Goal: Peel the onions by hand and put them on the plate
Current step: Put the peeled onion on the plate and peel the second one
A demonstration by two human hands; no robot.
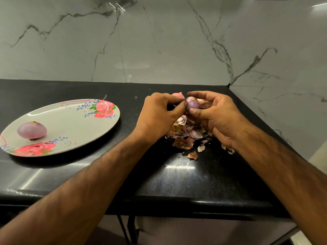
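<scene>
Both hands are up over the black counter point(194, 183), glossy speckled stone with a rounded front edge that catches streaks of light. Between them is a small onion point(193, 104): smooth, purple and rounded, with a pale papery patch at its top.

The right hand point(218, 117) cups it, fingers curled over the far side and thumb pressed in below, so most of the bulb's right half is hidden. The left hand point(159, 115) comes in from the other side, fingers curled, thumb and forefinger tips pinching at the onion's left face. Whether a flake of skin sits between those tips is too small to make out.

The onion is right where the two hands meet, held off the counter, directly above a heap of skins point(184, 137). These are dry, crinkled brown and pink flakes, with loose scraps strewn on the near side. Both hands cover part of that heap.

Over to the left, well apart from the hands, sits an oval plate point(70, 121), glossy cream, printed with pink roses and blue sprigs at both ends. On its left part lies a peeled onion point(31, 130), round and matt lilac, its brownish end up.

Behind stands a wall point(159, 41) of white marble-look slabs with grey veins. Below the counter edge it is dark and hard to read.
</scene>
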